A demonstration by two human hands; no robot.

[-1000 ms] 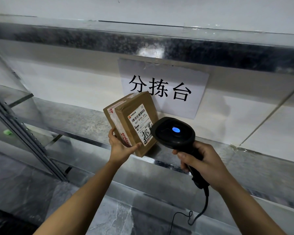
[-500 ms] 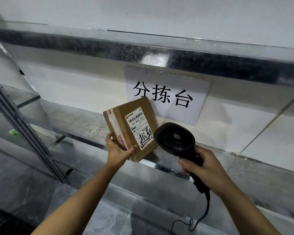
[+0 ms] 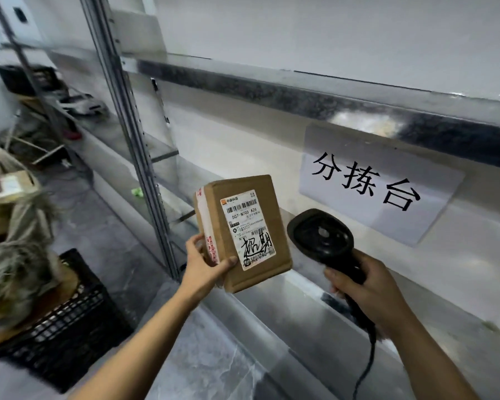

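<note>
My left hand (image 3: 205, 264) is clamped on the lower left corner of a small cardboard parcel (image 3: 280, 249). The thumb lies across the front face by the bottom corner of the shipping label (image 3: 247, 223), and the fingers are curled round the taped side. I hold the parcel up in the air, tilted a little, with its labelled face turned towards me. It hangs in front of the lower steel shelf (image 3: 315, 336) rather than resting on it. My right hand (image 3: 364, 295) is wrapped tight round the handle of a black barcode scanner (image 3: 321, 236), whose head sits just beside the parcel's right edge, at about the height of the label's lower half. The scanner's cable (image 3: 364, 370) drops from under my right fist towards the bottom of the view. My two hands are apart, each gripping its own thing. Behind the scanner, a white paper sign (image 3: 367, 183) with three black characters is fixed to the wall under the upper shelf (image 3: 300, 96). A metal upright (image 3: 133, 134) rises to the left of the parcel, and a small green scrap (image 3: 137, 192) lies on the shelf beside it. On the floor at far left stands a black plastic crate (image 3: 70, 319). That side is blurred, but it seems to carry boxes and a greyish sack.
</note>
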